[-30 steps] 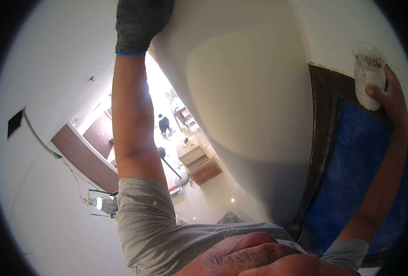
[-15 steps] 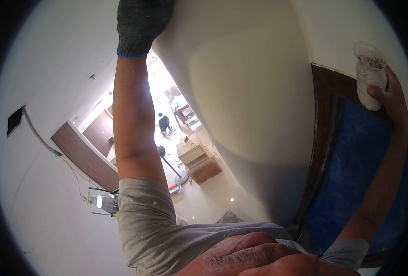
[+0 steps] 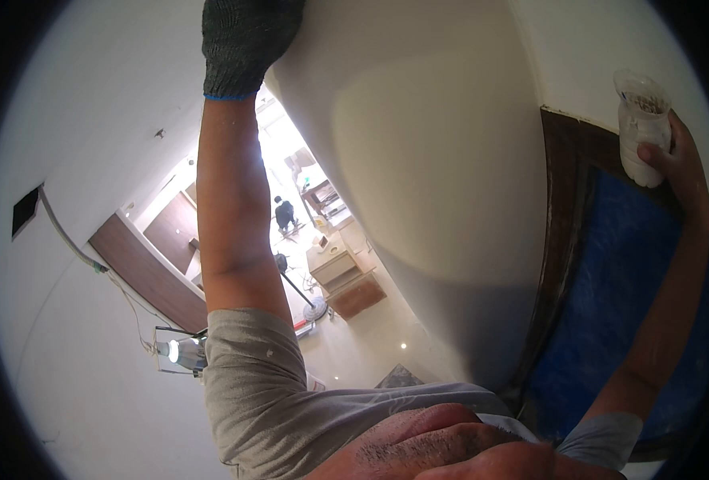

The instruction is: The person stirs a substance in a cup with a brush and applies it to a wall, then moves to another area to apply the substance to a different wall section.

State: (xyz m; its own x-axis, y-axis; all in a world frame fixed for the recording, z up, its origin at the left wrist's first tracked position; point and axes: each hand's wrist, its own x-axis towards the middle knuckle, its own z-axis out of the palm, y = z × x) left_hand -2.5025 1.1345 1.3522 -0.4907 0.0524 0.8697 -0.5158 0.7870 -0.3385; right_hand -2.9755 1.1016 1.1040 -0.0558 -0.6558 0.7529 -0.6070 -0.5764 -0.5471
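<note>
My left hand (image 3: 250, 44) wears a dark grey knitted glove with a blue cuff edge. It is raised to the top of the view, beside the pale wall, and its fingers are cut off by the frame edge, so whatever they hold is hidden. My bare right hand (image 3: 681, 164) is wrapped around a clear plastic bottle (image 3: 642, 140) with its top cut off. White material coats the inside and fills the lower part, with brownish specks near the rim. The bottle stands nearly upright, in front of the white wall above a dark wooden frame (image 3: 566, 160).
A blue panel (image 3: 610, 296) sits inside the wooden frame at right. A lit work lamp (image 3: 180, 352) hangs at lower left, near a loose cable (image 3: 70, 232). Below are a wooden cabinet (image 3: 342, 276) and a stand with a round base (image 3: 314, 310). Another person (image 3: 285, 214) crouches far off.
The bottle in my right hand has risen very slightly. My left arm stays almost where it was.
</note>
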